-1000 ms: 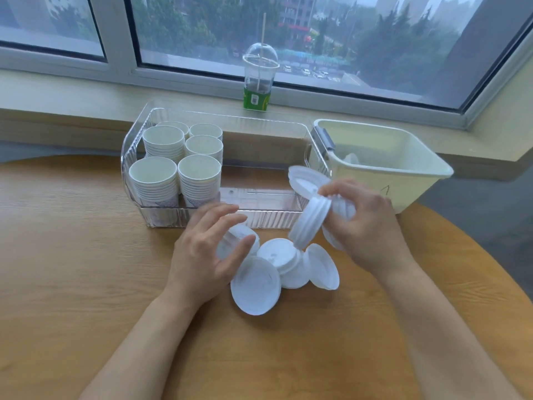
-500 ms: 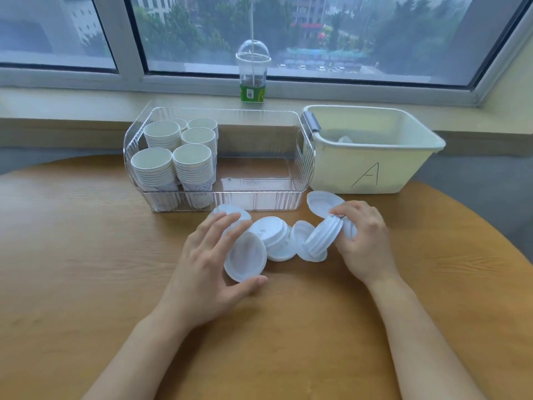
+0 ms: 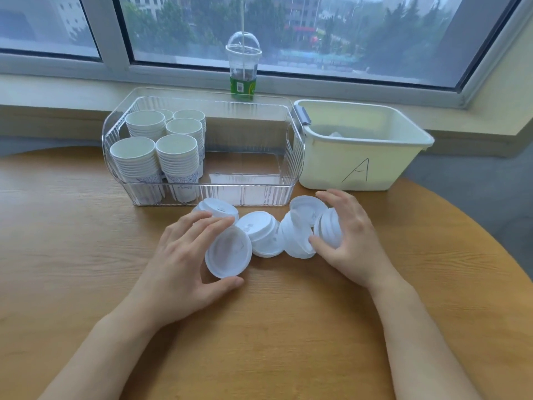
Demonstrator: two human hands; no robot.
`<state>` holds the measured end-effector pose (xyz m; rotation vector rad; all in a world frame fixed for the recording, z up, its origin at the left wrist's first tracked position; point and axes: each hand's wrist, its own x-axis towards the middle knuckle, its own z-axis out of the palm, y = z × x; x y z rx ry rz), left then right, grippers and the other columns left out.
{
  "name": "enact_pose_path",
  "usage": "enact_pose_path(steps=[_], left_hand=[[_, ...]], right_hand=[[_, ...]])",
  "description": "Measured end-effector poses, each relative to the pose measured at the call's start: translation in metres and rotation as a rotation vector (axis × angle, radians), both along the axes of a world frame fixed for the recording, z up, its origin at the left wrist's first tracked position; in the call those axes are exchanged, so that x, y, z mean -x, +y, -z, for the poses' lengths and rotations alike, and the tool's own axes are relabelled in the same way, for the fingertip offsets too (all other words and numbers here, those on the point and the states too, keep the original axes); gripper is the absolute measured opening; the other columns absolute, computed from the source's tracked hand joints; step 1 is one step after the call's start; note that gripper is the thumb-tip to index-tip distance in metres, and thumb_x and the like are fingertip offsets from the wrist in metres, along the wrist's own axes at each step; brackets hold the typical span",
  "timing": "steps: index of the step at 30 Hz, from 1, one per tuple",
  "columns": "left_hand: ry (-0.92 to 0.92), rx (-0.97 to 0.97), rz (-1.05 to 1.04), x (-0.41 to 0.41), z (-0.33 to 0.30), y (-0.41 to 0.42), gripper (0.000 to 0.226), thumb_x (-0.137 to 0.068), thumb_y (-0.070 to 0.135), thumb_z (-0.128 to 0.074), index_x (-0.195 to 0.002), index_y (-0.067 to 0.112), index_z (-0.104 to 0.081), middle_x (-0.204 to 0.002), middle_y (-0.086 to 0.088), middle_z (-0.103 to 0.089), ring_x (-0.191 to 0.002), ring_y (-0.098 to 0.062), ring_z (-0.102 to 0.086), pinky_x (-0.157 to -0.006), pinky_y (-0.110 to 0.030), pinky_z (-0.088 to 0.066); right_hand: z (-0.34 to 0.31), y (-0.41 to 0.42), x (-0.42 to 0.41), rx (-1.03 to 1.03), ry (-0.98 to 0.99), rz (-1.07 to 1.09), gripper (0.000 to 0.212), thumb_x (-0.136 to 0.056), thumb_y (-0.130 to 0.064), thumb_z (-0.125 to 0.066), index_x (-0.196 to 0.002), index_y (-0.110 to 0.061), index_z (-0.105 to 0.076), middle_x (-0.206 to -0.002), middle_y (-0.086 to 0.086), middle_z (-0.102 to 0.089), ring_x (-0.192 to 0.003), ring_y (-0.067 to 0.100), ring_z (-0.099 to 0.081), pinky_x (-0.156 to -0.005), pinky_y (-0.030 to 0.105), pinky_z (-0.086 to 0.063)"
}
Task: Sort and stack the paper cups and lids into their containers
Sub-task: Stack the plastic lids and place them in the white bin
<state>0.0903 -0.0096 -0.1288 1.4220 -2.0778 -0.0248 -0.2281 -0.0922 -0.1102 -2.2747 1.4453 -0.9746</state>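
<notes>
Several white plastic lids (image 3: pixel 261 236) lie in a loose row on the wooden table (image 3: pixel 86 255). My left hand (image 3: pixel 184 264) holds one tilted lid (image 3: pixel 227 252) between thumb and fingers at the row's left end. At the right end, my right hand (image 3: pixel 349 241) grips a small stack of lids (image 3: pixel 328 230) on its edge. Behind them, a clear ribbed bin (image 3: pixel 294 157) holds several stacks of paper cups (image 3: pixel 155 157) in its left half. A pale bin marked "A" (image 3: pixel 357 171) stands to the right, with something white barely visible inside.
A domed clear plastic drink cup with a straw (image 3: pixel 243 70) stands on the window sill behind the bins. The round table's edge curves away at the right (image 3: pixel 476 226). The right half of the clear bin holds nothing.
My right hand has brought its stack of lids down from in front of the clear bin to the table, against the row. My left hand now grasps the tilted lid.
</notes>
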Motion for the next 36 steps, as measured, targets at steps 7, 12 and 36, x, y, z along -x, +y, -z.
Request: enact_pose_path(steps=[7,12,36], left_hand=[[0.15,-0.009,0.041,0.015,-0.008,0.006,0.085,-0.082,0.064,-0.073,-0.154,0.027,-0.049,-0.145,0.016,-0.05,-0.136,-0.008,-0.048,-0.116,-0.022,-0.034],[0.257,-0.038,0.037,0.017,-0.013,0.009,0.085,-0.081,0.057,-0.076,-0.155,0.03,-0.045,-0.145,0.02,-0.049,-0.132,0.002,-0.05,-0.106,-0.006,-0.035],[0.494,-0.023,0.133,0.026,-0.008,0.009,0.085,-0.073,0.032,-0.097,-0.145,0.026,-0.053,-0.132,0.015,-0.062,-0.112,-0.021,-0.064,-0.074,-0.031,-0.056]], right_hand=[[-0.01,0.013,0.003,0.1,-0.101,-0.021,0.072,-0.082,-0.048,-0.075,-0.147,-0.032,-0.052,-0.151,-0.015,-0.047,-0.141,0.01,-0.043,-0.118,0.047,-0.037],[-0.013,0.026,-0.025,0.184,0.001,-0.131,0.063,-0.084,-0.061,-0.074,-0.138,-0.033,-0.06,-0.132,-0.023,-0.06,-0.123,0.004,-0.055,-0.112,0.039,-0.037],[-0.009,0.054,-0.072,0.095,-0.152,-0.274,0.059,-0.087,-0.048,-0.08,-0.138,-0.023,-0.064,-0.125,-0.02,-0.064,-0.107,0.007,-0.063,-0.096,0.024,-0.049]])
